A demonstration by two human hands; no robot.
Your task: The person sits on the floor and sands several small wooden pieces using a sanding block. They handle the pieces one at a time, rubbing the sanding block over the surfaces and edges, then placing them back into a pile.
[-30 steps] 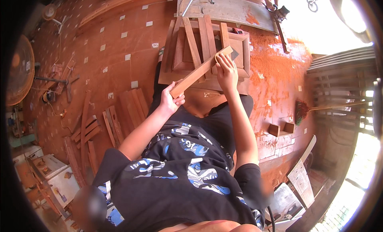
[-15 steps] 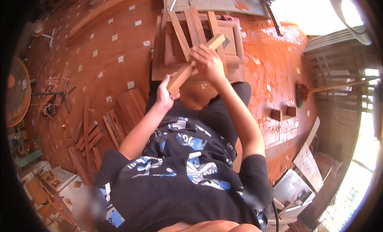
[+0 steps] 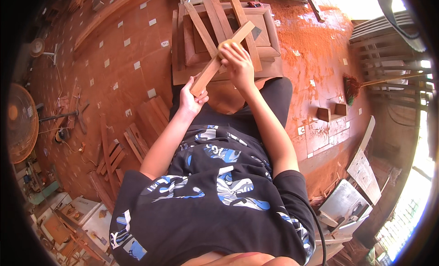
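Note:
My left hand [image 3: 192, 96] grips the near end of a squared wooden bar [image 3: 206, 78], which slants up and away to the right. Pressed on the bar's upper face is a round tan pad [image 3: 226, 44] that looks like a sanding disc, with the fingers of my right hand [image 3: 238, 64] laid over it. Beyond the hands stands a low work surface with a framed wooden panel [image 3: 270, 52] on it. Several wooden strips [image 3: 201, 29] lie across that panel, and the bar is held over them.
Planks [image 3: 153, 116] lie on the dusty tiled floor to my left, near a large round fan [image 3: 22, 122]. To the right are a small wooden box piece [image 3: 331, 112], a broom [image 3: 352, 88] and sawdust [image 3: 302, 42]. A red tool [image 3: 255, 5] lies at the panel's far edge.
My right hand has shifted along the bar and turned, so the round tan pad under its fingers now shows. The left hand keeps its hold on the near end. The whole view has shifted slightly.

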